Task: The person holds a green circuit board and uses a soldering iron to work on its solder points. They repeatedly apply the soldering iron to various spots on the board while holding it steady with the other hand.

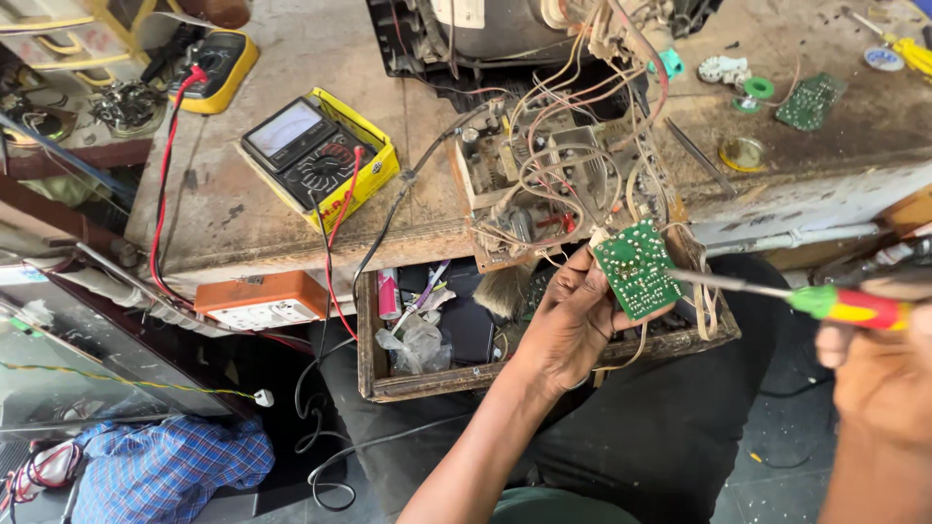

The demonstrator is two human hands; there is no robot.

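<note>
Closest to the person, the left hand (568, 325) comes up from the lap and grips a small green circuit board (636, 269) by its left edge, fingers curled round it, the board tilted with its solder side up. Wires run from the board back to the chassis above. The right hand (879, 374), blurred at the frame's right edge, is closed around a screwdriver (835, 304) with a green, red and yellow handle; its thin shaft points left and its tip sits at the board's right edge, touching or nearly so, I cannot tell which.

Just behind the hands an open wooden drawer (374, 374) holds a brush (505, 291), crumpled plastic and a pink tube. To its left an orange socket box (262, 301) lies at the bench edge.

On the bench (233, 218) above, the tangled chassis (544, 180) overhangs the drawer. Left of it stands a yellow analog meter (320, 155) with red and black leads, and a second yellow meter (218, 63) lies farther back. Far right lie another green board (811, 102), a solder reel (757, 89) and a round tin (743, 152).
</note>
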